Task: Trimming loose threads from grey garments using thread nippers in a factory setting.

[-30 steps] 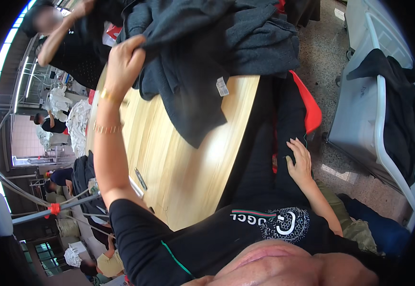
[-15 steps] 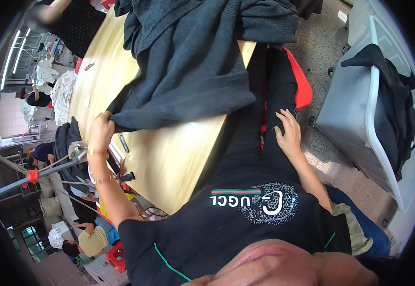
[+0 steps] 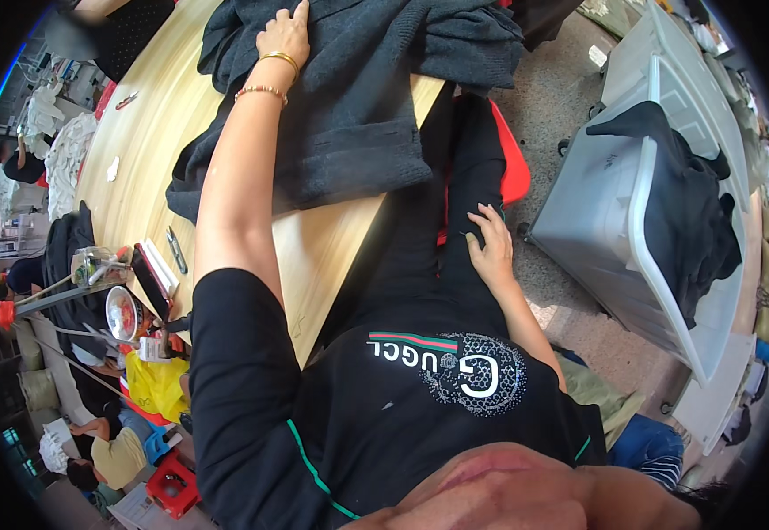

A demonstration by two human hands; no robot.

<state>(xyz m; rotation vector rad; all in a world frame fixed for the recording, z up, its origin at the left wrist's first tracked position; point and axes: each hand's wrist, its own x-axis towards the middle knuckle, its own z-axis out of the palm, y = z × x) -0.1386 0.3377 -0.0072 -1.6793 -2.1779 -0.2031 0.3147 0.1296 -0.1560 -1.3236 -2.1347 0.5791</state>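
A dark grey knitted garment [image 3: 349, 115] lies spread over the pale wooden table [image 3: 172, 115], its lower edge reaching the near right side of the tabletop. My left hand [image 3: 285, 37] rests on the upper part of the garment, arm stretched forward, fingers extended against the knit. Part of the garment beyond that hand runs out of the picture. On my thigh lies my right hand [image 3: 493, 249], fingers apart and holding nothing.
Thread snips [image 3: 176, 250] and a dark flat case [image 3: 150, 278] lie on the table to the left, near a white tub [image 3: 122, 314]. Right of me stands a wheeled plastic bin [image 3: 579, 199] with dark cloth [image 3: 689, 212]. A red seat [image 3: 513, 163] shows beside my leg. Other people are further left.
My left hand has let go of the garment's lower left corner and moved forward onto its upper part. The lower edge now lies down on the table. My right hand stays on my thigh.
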